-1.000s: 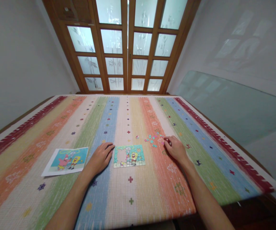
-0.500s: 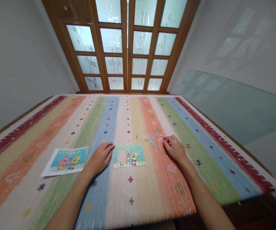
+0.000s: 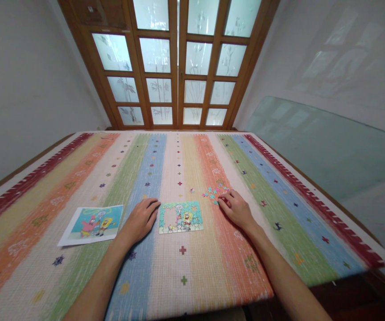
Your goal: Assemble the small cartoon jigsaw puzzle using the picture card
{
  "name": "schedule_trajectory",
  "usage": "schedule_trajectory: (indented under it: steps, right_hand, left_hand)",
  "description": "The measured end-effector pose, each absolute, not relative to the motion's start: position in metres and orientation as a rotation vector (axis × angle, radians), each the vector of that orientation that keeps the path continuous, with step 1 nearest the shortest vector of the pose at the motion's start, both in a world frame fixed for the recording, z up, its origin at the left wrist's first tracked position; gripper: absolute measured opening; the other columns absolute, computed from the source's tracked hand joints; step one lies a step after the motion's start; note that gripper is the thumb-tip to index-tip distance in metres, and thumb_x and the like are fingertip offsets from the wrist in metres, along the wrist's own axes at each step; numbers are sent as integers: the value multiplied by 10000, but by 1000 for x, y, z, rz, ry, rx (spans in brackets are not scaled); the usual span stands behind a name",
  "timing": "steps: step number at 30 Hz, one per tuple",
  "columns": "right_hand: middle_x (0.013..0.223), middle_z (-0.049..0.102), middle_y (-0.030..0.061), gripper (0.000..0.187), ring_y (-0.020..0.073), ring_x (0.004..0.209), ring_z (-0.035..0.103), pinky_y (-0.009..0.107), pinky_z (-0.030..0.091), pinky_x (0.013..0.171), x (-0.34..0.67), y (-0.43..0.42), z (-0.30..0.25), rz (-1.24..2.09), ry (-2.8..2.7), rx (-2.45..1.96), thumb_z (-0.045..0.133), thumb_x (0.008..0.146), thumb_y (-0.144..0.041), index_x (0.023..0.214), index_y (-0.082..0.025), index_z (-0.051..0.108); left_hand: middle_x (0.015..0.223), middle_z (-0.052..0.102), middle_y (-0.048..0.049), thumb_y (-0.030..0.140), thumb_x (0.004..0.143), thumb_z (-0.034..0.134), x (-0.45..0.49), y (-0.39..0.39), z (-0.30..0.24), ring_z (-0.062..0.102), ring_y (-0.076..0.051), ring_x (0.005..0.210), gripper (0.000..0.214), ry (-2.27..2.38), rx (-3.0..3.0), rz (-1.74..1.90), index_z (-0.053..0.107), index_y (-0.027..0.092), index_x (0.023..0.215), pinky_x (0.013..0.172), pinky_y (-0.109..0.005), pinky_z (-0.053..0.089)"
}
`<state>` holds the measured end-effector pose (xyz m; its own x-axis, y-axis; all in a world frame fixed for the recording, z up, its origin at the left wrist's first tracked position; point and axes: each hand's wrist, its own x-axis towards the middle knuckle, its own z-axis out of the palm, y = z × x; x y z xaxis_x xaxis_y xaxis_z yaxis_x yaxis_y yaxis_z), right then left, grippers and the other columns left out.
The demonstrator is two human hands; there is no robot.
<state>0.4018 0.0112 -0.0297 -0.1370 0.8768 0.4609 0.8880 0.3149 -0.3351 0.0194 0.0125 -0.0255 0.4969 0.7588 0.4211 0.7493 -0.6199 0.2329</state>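
A partly assembled jigsaw puzzle [image 3: 195, 223] of cartoon figures lies flat, with a gap in its left half. My left hand [image 3: 142, 219] rests on the tablecloth at its left side, fingers loosely stretched and fingertips at the puzzle's upper left edge. To the right of the puzzle, my right hand [image 3: 235, 207] has thumb and index finger pinched, on what looks like a small puzzle piece, mostly hidden by the fingers. Beside its fingertips lie several loose puzzle pieces [image 3: 211, 191], mostly turquoise and pink. One separate piece [image 3: 192, 191] is above the puzzle.
A printed picture [image 3: 95, 223] of the cartoon figures lies left of my left forearm. A striped tablecloth [image 3: 182, 263] covers the table. Wooden doors with glass panes [image 3: 178, 89] stand beyond the far edge, and a pale glass panel [image 3: 322, 133] leans on the right wall.
My right hand has moved a little left, its fingertips now closer to the puzzle and over the right side of the loose pieces. My left hand stays in place.
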Motion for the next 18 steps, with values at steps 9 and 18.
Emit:
schedule_trajectory:
  steps: [9, 18]
  right_hand:
    - [894, 648, 62, 253, 207, 824, 619, 304, 462, 715, 386, 15, -32, -38, -1941, -1626, 551, 960, -386, 859, -216, 707]
    - [847, 643, 71, 226, 223, 841, 607, 320, 465, 757, 377, 21, -34, -89, -1937, -1618, 535, 938, -331, 800, -212, 667]
  left_hand:
    - [1197, 664, -119, 277, 1032, 384, 19, 12, -25, 626, -260, 1132, 332, 1370, 2685, 742, 646, 186, 1216, 1018, -455, 529]
    - [1205, 658, -115, 287, 1032, 389, 20, 13, -26, 615, -263, 1135, 332, 1364, 2652, 735, 647, 194, 1221, 1025, -478, 519]
